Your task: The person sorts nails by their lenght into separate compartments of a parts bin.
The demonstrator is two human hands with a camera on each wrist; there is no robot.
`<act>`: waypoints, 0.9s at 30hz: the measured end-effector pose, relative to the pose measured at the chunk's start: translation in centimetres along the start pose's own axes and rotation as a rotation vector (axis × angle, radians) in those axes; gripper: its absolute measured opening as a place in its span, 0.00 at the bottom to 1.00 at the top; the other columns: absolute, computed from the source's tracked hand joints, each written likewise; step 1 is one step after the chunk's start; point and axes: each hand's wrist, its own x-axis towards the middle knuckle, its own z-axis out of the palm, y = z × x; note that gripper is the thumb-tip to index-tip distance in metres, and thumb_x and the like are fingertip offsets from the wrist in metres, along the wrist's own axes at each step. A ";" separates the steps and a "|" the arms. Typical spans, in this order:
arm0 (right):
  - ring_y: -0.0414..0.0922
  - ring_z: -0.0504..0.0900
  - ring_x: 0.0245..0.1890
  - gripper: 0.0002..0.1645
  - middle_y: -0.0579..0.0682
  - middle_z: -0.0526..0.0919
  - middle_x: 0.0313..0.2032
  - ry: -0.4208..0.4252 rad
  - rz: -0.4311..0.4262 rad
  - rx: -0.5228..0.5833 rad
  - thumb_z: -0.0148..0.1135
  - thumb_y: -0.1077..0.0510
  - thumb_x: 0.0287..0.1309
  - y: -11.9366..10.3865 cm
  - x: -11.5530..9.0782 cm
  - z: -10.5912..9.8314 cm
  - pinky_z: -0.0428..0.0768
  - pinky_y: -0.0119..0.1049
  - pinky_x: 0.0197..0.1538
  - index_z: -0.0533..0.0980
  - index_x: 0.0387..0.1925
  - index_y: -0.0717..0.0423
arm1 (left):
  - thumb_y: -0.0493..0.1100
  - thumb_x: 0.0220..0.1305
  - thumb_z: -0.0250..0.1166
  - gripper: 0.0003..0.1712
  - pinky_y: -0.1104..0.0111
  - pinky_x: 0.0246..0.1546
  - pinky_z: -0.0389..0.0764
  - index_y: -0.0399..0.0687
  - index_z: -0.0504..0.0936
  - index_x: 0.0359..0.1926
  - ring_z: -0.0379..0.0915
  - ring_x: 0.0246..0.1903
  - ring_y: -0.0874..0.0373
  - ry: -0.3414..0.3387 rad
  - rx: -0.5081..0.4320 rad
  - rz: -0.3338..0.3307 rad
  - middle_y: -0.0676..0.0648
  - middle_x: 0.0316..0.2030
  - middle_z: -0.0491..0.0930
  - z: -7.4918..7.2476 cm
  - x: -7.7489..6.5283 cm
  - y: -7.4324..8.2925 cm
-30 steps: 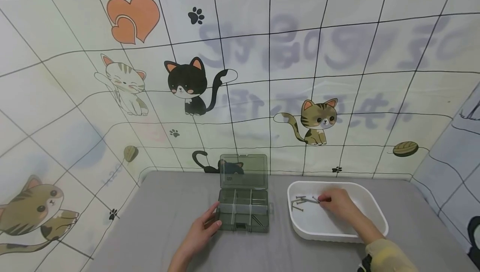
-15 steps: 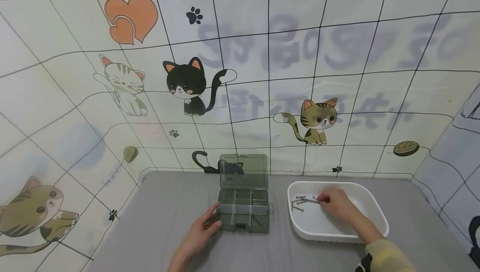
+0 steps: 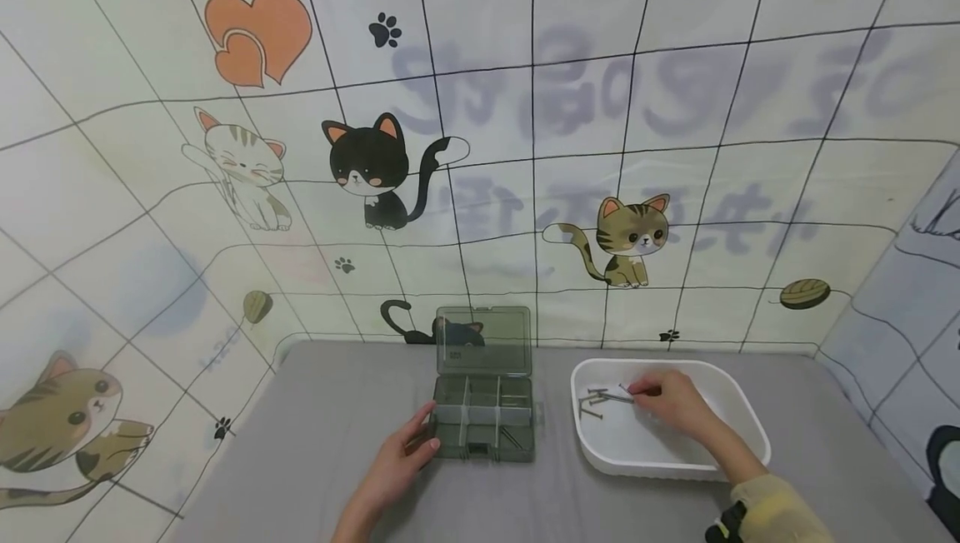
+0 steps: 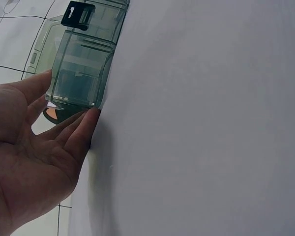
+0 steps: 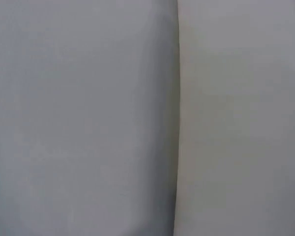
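Observation:
A translucent green compartment box (image 3: 483, 439) stands on the grey cloth with its lid (image 3: 483, 341) raised. A few thin dark screws (image 3: 512, 438) lie in its front right compartment. My left hand (image 3: 393, 464) rests against the box's left side, thumb near the front corner; the left wrist view shows this hand (image 4: 44, 147) with extended fingers touching the box end (image 4: 78, 73). Over the white tray (image 3: 667, 464), my right hand (image 3: 678, 406) pinches a slim screw (image 3: 624, 389) between thumb and fingertips. Several loose screws (image 3: 592, 403) lie left of those fingertips.
Grey cloth (image 3: 337, 410) covers the table, which meets a cat-printed wall hanging (image 3: 495, 151) at the back. The tray sits to the right of the box, a gap between them. The right wrist view shows only pale, plain surfaces.
The right hand's fingertips have shifted very slightly upward at the screws. The whole head view has drifted a little; the left hand stays on the box.

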 end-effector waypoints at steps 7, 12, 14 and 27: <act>0.44 0.81 0.36 0.08 0.55 0.88 0.39 0.007 -0.015 0.053 0.69 0.66 0.59 -0.4 -0.2 -0.2 0.79 0.33 0.33 0.87 0.40 0.64 | 0.42 0.75 0.63 0.35 0.46 0.58 0.78 0.43 0.63 0.78 0.64 0.67 0.26 -0.002 -0.002 0.020 0.25 0.72 0.61 -0.2 0.1 -0.2; 0.45 0.81 0.33 0.11 0.53 0.88 0.38 -0.014 0.004 0.128 0.68 0.66 0.62 -1.1 -0.4 -0.4 0.80 0.33 0.31 0.86 0.45 0.67 | 0.43 0.75 0.63 0.35 0.46 0.58 0.79 0.43 0.63 0.78 0.63 0.66 0.25 -0.004 -0.007 0.020 0.24 0.71 0.61 -0.3 0.1 -0.3; 0.46 0.82 0.33 0.11 0.52 0.88 0.37 -0.018 0.008 0.149 0.67 0.66 0.63 -1.4 -0.4 -0.4 0.81 0.34 0.31 0.85 0.46 0.68 | 0.43 0.75 0.63 0.35 0.46 0.57 0.79 0.43 0.63 0.78 0.64 0.66 0.25 -0.004 -0.006 0.018 0.23 0.71 0.61 -0.3 0.1 -0.2; 0.44 0.82 0.31 0.13 0.57 0.88 0.39 -0.055 -0.045 0.239 0.67 0.64 0.63 -2.9 -0.9 -0.3 0.81 0.35 0.31 0.85 0.46 0.69 | 0.42 0.75 0.63 0.34 0.45 0.61 0.76 0.41 0.65 0.77 0.63 0.67 0.27 -0.004 0.026 0.051 0.27 0.72 0.62 -0.2 0.1 -0.2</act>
